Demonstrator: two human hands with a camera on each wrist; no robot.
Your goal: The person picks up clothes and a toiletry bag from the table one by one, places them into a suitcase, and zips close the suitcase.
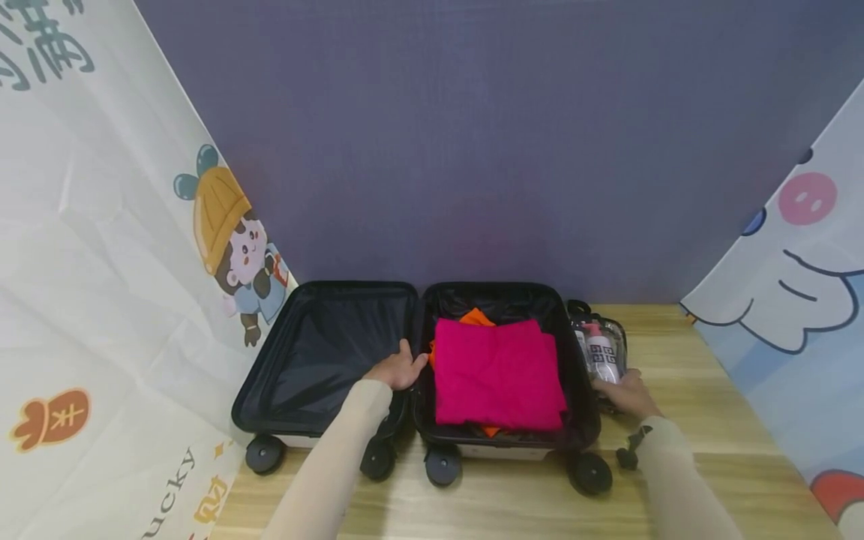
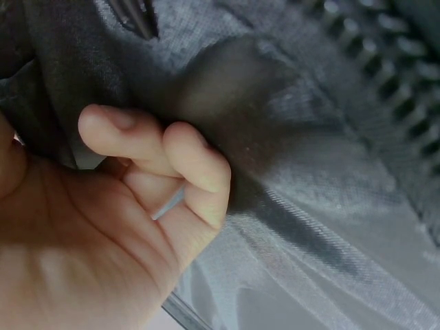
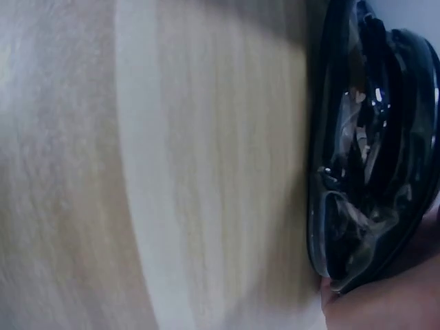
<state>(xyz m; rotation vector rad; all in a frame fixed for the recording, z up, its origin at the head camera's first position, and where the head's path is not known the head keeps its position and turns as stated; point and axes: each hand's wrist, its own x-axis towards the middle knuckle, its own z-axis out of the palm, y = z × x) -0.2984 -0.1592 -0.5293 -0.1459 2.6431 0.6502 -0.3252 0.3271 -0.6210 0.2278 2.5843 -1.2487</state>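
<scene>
An open suitcase (image 1: 244, 401) lies flat in two halves. In its right half a folded bright pink garment (image 1: 496, 375) lies on top of orange cloth (image 1: 477, 316). My left hand (image 1: 398, 369) is over the inner edge of the left half, its fingers loosely bent and holding nothing. The left wrist view shows those fingers (image 2: 199, 161) close against the dark lining (image 2: 309, 179). My right hand (image 1: 631, 393) grips the near end of a clear toiletry bag (image 3: 368, 227) with black trim. A white bottle with a pink pump (image 1: 601, 356) shows through the bag.
The toiletry bag is on the wood-grain surface (image 1: 661, 337), beside the suitcase's right wall. Black wheels (image 1: 591, 473) stick out at the suitcase's near side. A dark grey panel (image 1: 432, 150) stands behind, with printed white sheets (image 1: 115, 247) at left and right.
</scene>
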